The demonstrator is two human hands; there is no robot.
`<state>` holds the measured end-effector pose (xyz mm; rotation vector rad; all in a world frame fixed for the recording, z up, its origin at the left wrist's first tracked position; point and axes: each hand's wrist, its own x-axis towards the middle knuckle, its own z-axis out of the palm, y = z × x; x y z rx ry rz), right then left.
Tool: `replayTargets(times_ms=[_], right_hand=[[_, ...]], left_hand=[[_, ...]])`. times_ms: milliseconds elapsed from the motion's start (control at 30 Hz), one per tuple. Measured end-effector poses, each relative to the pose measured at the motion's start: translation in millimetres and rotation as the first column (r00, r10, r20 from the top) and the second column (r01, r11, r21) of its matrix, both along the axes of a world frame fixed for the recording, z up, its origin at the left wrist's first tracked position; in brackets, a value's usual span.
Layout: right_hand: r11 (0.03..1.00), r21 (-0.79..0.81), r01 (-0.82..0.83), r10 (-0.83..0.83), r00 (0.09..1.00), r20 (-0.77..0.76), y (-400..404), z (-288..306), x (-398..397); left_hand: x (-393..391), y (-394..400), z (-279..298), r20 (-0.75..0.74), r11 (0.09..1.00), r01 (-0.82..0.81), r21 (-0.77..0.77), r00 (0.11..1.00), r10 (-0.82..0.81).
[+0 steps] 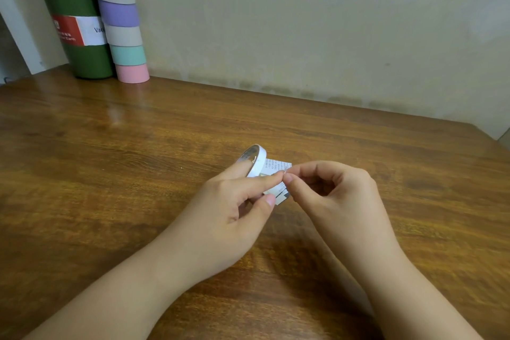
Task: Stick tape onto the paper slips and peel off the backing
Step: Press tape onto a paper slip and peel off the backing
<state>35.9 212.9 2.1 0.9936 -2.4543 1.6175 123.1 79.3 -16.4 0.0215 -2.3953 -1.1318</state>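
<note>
At frame centre, above the desk [138, 132], we find the left hand [234, 201] holding the tape roll [255, 160] and pinching the paper slip [277, 167]. The right hand [331, 188] has its fingers [289, 178] narrowed to a pinch at the slip's edge. We judge taping or peeling under way; whether backing remains we cannot tell.

The green bottle [80, 36] at the back left of the table carries a label that is red on one side and white on the other. On the white part the letters "Vac" can be read, and the rest is hidden behind the stack of tape rolls [121, 22]. On the red part the word "Earth" is readable. The paper slip [277, 167] shows small printed lines, too small to read.
</note>
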Motion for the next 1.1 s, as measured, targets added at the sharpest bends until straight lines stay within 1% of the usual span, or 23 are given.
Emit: replayTargets(times_ms=[67, 233, 300, 367, 467, 533, 667, 733, 867, 1100], right_hand=[[1.0, -0.001, 0.001, -0.001, 1.0, 0.007, -0.3, -0.3, 0.3], [0.999, -0.035, 0.005, -0.005, 1.0, 0.013, 0.1, 0.1, 0.4], [0.999, -0.053, -0.002, 0.003, 1.0, 0.019, 0.1, 0.6, 0.8], [0.998, -0.055, -0.006, 0.007, 1.0, 0.012, -0.2, 0.6, 1.5], [0.999, -0.053, 0.001, -0.001, 1.0, 0.001, -1.0, -0.6, 1.7], [0.999, -0.048, 0.009, -0.009, 1.0, -0.004, -0.9, -1.8, 1.1], [0.999, -0.036, 0.016, -0.017, 1.0, -0.021, -1.1, -3.4, 1.2], [0.999, -0.03, 0.027, -0.028, 0.999, -0.033, -1.4, -3.9, 1.6], [0.999, -0.031, 0.027, -0.029, 0.998, -0.053, -1.7, -3.4, 2.2], [0.999, -0.046, 0.003, -0.005, 0.999, -0.048, -0.6, -1.2, 2.5]], left_hand=[[-0.3, 0.0, 0.7, 0.0, 0.999, 0.004, 0.039, 1.0, -0.004], [-0.3, -1.3, 5.4, -0.026, 0.966, 0.091, 0.24, 0.996, -0.087], [-0.5, -1.9, 5.3, -0.037, 0.955, 0.105, 0.278, 0.994, -0.099], [-0.5, -1.2, 5.1, -0.027, 0.966, 0.09, 0.242, 0.996, -0.086], [-0.1, 0.4, 1.1, -0.032, 0.996, 0.038, 0.077, 0.999, -0.036], [-0.6, 0.9, -1.8, -0.032, 1.0, -0.005, -0.019, 0.999, 0.005], [-1.0, 0.8, -2.6, -0.037, 0.998, -0.02, -0.058, 0.999, 0.018], [-0.5, 1.3, -1.3, -0.043, 0.999, -0.009, -0.047, 0.999, 0.007], [0.0, 1.7, 2.1, -0.05, 0.997, 0.032, 0.074, 0.998, -0.029], [-0.7, 0.5, 4.1, -0.032, 0.97, 0.086, 0.229, 0.996, -0.081]])
